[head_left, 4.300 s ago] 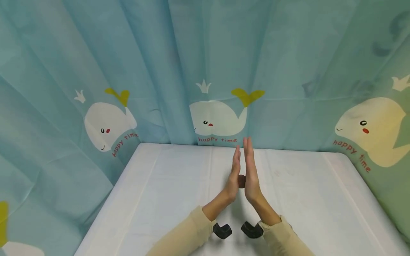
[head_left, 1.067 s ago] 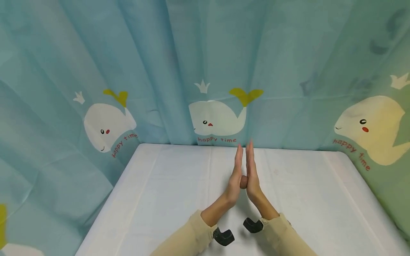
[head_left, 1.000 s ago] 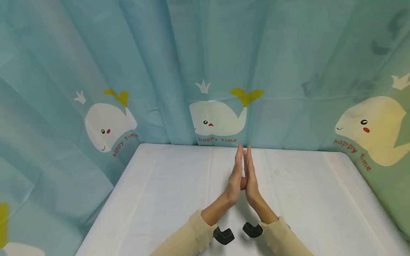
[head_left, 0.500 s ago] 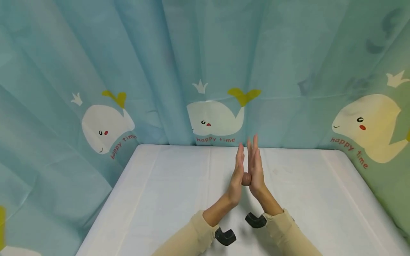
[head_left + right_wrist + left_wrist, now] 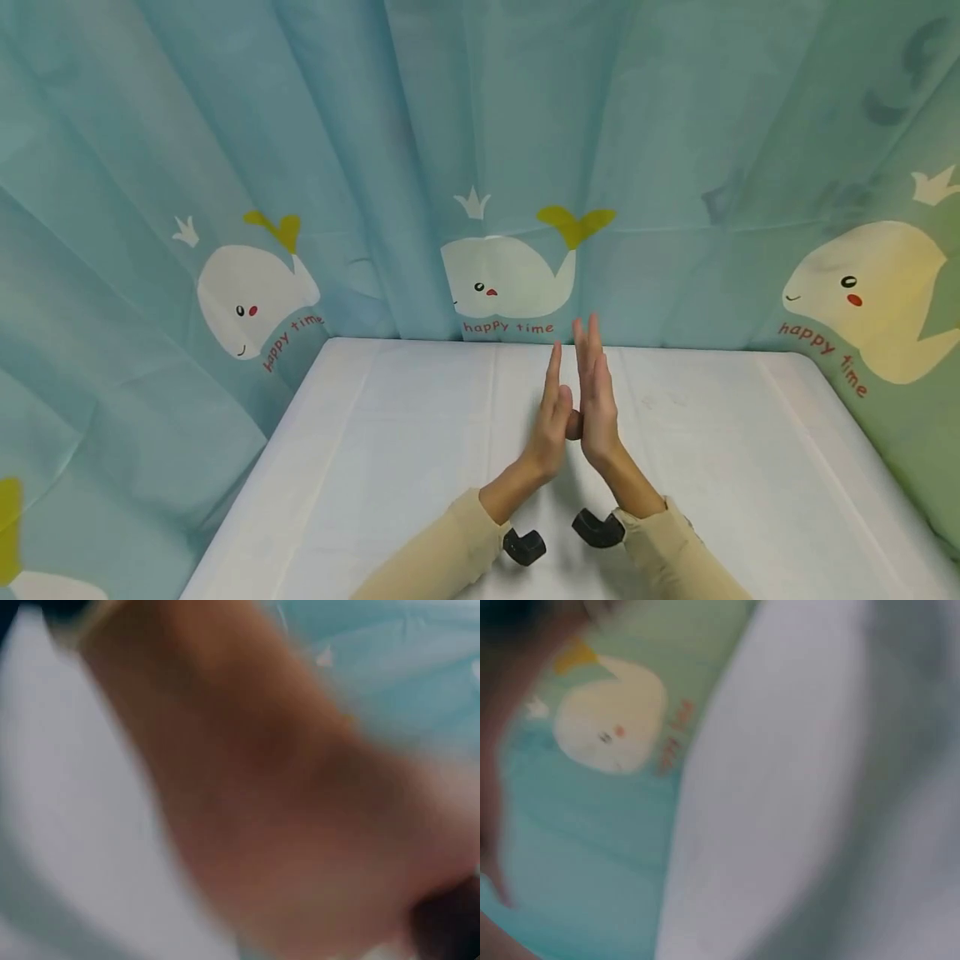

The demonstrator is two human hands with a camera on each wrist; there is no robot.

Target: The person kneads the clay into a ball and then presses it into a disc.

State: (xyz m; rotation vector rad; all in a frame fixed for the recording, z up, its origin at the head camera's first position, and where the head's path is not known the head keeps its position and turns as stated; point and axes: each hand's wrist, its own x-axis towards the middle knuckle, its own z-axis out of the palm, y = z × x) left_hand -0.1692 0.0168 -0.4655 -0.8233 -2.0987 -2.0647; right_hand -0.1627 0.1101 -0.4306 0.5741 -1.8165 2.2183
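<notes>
Held between two upright palms over the table is a small brown ball (image 5: 574,425), matte and clay-like, partly covered by the hands. The left hand (image 5: 548,429) presses it from the left with straight fingers, its thumb standing up in front. From the other side presses the flat palm of the right hand (image 5: 599,417), whose straight fingertips reach higher than the left ones. In the right wrist view the blurred right hand (image 5: 300,847) fills the middle, with the dark ball (image 5: 450,922) at the lower right corner. Only a blurred edge of the left hand shows in the left wrist view.
A white-covered table (image 5: 405,417) lies under the hands. Behind and beside it hangs a blue-green curtain (image 5: 675,125) printed with whales. Black wrist-worn devices (image 5: 525,547) stick out from under both beige sleeves.
The hands have slid back and forth against each other around the ball. Since half a second ago, the left thumb has come into view and the hands have shifted slightly left.
</notes>
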